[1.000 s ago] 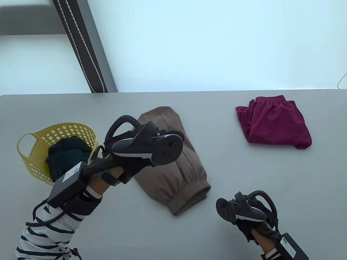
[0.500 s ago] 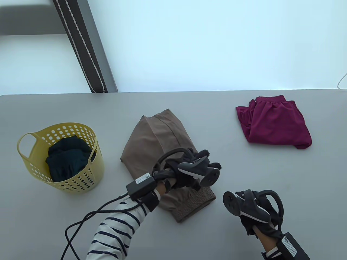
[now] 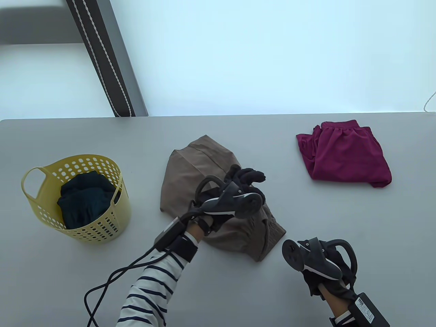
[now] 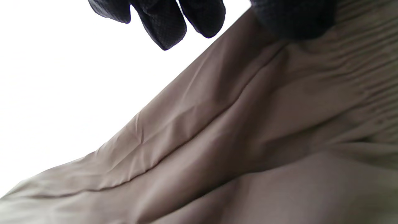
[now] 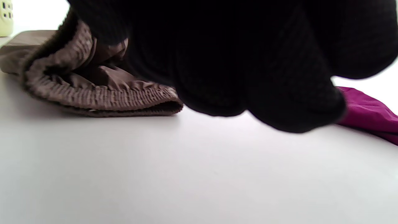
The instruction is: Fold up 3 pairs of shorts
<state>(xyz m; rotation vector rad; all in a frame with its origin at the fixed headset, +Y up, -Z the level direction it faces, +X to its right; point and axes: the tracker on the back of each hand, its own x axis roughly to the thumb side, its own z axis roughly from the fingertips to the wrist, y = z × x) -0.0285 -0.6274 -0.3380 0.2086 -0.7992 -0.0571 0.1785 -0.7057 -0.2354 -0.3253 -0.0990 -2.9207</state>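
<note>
Brown shorts (image 3: 185, 173) lie folded lengthwise in the middle of the table, their gathered waistband (image 3: 269, 235) bunched at the near right end. My left hand (image 3: 247, 177) rests on top of them with fingers spread; in the left wrist view the fingertips (image 4: 164, 25) hang past the brown fabric (image 4: 217, 140) and the thumb lies on it. My right hand (image 3: 327, 269) sits just right of the waistband (image 5: 93, 96), fingers (image 5: 248, 62) loosely curled and holding nothing. Folded magenta shorts (image 3: 345, 156) lie at the far right. Dark green shorts (image 3: 83, 201) sit in the basket.
A yellow perforated basket (image 3: 112, 221) stands at the left of the grey table (image 3: 340, 218). A black cable (image 3: 112, 276) trails from my left wrist across the near table. The table's far edge runs just behind the magenta shorts.
My left hand swept from near the basket onto the brown shorts, then slid farther away along them. The shorts turned, their waistband shifting right and bunching up. My right hand barely moved.
</note>
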